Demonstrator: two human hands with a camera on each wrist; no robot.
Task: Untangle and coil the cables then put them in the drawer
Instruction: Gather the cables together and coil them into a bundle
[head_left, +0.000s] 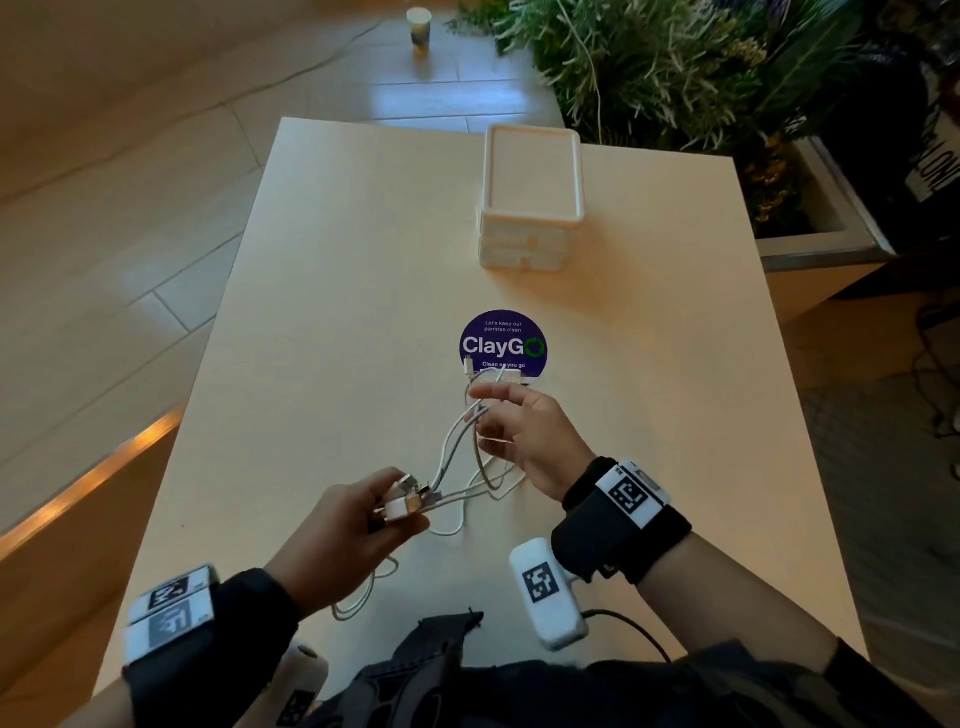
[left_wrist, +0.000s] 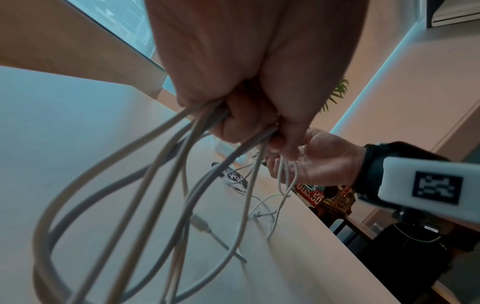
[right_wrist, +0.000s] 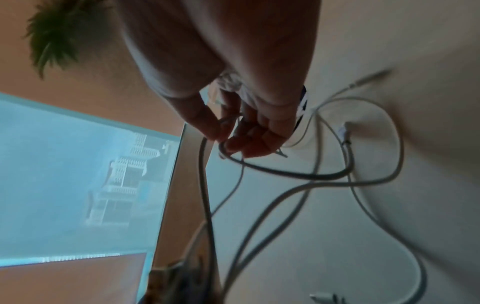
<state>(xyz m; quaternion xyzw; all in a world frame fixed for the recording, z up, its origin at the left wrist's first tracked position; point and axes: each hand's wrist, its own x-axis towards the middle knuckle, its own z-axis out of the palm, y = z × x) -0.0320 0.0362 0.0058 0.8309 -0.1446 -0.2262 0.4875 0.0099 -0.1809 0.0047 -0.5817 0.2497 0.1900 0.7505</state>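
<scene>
Strapped to both wrists, tagged camera units (head_left: 545, 592) are framing a person working at a pale table (head_left: 322, 312), where the left hand (head_left: 343, 525) is gripping a bunch of white cables (head_left: 457, 452) near their plugs, fingers curled tight round the strands. Loops are hanging from that fist and trailing across the tabletop toward the person's body. Just beyond, the right hand (head_left: 524, 431) is pinching a single strand between thumb and fingertips, lifting it clear of the others, while loose plug ends are lying on a round purple ClayGo sticker (head_left: 511, 332) past the fingers. Farther back, a small white drawer unit (head_left: 530, 202) is standing shut, well apart from the cables. A paper cup (head_left: 418, 28) is sitting on the floor beyond the table, beside a planter of greenery (head_left: 675, 67). By the look of it, untangling is under way and no cable is coiled yet; the next move seems to call for drawing the pinched strand free through the crossing loops without tightening them, while the left hand is holding the rest steady.
</scene>
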